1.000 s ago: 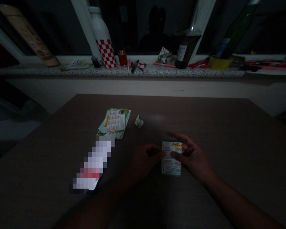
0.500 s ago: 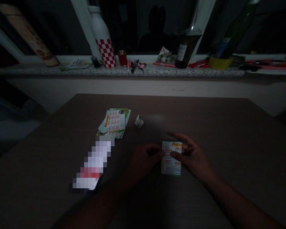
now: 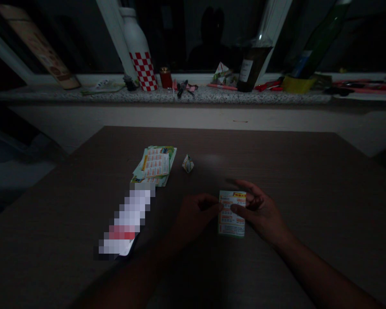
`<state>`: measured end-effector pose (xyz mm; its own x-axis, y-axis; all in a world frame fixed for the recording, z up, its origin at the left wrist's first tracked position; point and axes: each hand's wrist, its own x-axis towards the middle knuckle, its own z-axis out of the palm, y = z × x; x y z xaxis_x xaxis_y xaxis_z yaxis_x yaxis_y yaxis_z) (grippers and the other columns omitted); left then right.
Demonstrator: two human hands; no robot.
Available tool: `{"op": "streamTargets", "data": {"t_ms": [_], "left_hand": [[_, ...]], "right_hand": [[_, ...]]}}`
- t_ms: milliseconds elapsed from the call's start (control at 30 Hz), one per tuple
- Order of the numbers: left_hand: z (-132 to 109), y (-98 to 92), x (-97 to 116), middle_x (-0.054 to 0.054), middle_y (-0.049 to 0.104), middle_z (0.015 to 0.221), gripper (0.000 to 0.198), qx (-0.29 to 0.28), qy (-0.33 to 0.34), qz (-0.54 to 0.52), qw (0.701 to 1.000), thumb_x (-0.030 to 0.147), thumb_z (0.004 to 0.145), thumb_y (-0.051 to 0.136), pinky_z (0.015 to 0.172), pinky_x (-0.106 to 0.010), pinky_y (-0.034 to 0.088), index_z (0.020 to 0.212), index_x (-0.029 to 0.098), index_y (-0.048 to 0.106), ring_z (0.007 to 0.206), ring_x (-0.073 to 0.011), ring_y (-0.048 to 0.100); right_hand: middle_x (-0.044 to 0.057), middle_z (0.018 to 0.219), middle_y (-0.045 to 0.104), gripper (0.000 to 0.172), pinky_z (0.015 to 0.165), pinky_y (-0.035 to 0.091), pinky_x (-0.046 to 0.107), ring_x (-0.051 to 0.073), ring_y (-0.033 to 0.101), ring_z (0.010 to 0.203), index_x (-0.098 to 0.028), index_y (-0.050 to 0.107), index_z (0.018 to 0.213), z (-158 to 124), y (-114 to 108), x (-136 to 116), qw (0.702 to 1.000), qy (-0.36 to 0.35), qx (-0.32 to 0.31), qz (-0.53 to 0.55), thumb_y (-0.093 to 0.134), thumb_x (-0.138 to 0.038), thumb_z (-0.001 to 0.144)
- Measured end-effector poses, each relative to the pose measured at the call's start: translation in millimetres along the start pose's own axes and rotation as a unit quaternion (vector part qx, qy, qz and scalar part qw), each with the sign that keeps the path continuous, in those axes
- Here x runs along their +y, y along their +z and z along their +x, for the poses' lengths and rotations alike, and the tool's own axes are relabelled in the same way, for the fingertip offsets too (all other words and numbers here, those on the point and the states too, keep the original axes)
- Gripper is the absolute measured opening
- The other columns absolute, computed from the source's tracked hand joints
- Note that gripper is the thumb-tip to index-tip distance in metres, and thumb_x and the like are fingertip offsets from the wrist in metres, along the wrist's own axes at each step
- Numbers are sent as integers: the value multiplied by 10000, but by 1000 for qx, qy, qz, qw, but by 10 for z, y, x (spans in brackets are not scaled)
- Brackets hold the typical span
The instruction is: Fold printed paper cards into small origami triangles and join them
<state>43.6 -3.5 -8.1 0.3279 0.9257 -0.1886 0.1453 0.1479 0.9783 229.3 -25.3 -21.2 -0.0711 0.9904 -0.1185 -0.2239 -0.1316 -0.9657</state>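
A small printed sheet of paper, white with orange print and a yellow strip at its top right, is held upright between both hands above the table. My left hand pinches its left edge between thumb and fingers. From the right, my right hand grips it, thumb on the front and some fingers behind, the index finger stretched out past the top. Farther back lies a small folded paper piece. To its left is a loose stack of similar printed sheets.
A phone-like device, its screen blurred out, lies left of my left forearm on the brown table. Behind, the granite sill carries a checkered bottle, a red jar, a dark cup and a green bottle.
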Motion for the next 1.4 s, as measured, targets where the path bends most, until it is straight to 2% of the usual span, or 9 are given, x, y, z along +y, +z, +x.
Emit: {"op": "streamTargets", "data": {"t_ms": [433,767,1400], "left_hand": [[-9,8,33,-46,725,798,157,7,-3,1,1000,289,748,691,659,-260,500,805,143,700,733,-175,669],[10,2,-33,-45,729,820,172,5,-3,0,1000,313,747,695,660,-263,501,823,159,701,751,-184,672],[0,6,5,-45,733,820,165,13,-3,20,1000,311,743,694,650,-257,498,812,162,706,743,-179,670]], "right_hand": [[12,846,753,608,699,573,347,191,715,750,-263,490,1223,7,3,17,1000,-8,-1,10,782,-191,694],[20,819,757,619,684,577,355,192,716,701,-257,489,1206,10,16,2,1000,-4,11,1,797,-204,672],[23,863,757,629,701,577,376,206,718,749,-270,489,1223,10,-2,17,1000,-2,2,9,797,-228,677]]}}
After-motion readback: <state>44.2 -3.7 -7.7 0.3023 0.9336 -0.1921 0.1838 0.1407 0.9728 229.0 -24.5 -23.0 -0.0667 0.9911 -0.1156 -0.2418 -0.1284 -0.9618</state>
